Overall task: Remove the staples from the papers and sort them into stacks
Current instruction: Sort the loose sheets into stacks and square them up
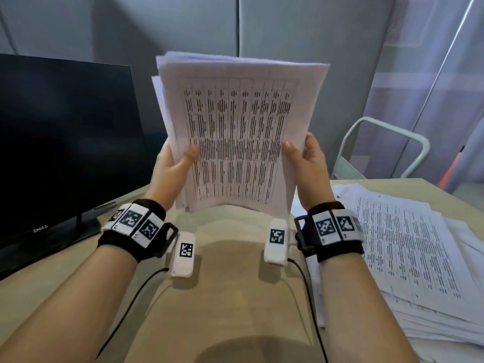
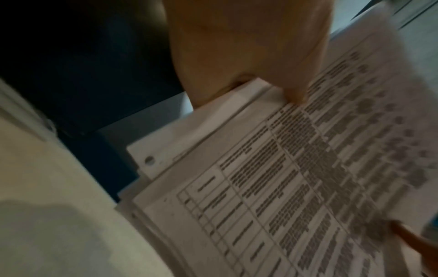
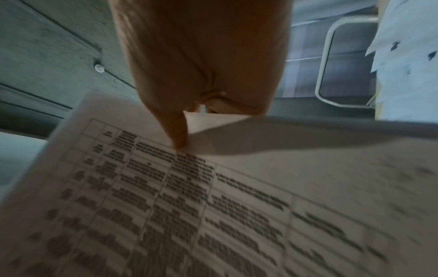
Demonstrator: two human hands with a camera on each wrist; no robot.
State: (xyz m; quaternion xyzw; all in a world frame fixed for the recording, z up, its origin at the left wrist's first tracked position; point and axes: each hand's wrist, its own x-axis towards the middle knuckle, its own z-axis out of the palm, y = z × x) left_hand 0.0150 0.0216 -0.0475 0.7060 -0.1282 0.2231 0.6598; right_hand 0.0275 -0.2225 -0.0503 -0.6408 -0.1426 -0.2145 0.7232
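A thick bundle of printed table sheets (image 1: 238,132) stands upright above the desk, held between both hands. My left hand (image 1: 174,163) grips its left edge, thumb on the front page. On the other side my right hand (image 1: 306,158) grips the right edge the same way. In the left wrist view the bundle of sheets (image 2: 296,178) shows uneven edges under the left hand (image 2: 249,56). The right wrist view shows my right hand (image 3: 201,65) with its thumb pressed on the top page (image 3: 213,206). No staple is visible.
A second, fanned pile of printed pages (image 1: 408,258) lies on the beige desk (image 1: 230,297) at the right. A dark monitor (image 1: 60,142) stands at the left. A white metal chair frame (image 1: 379,148) sits behind the desk's far right edge.
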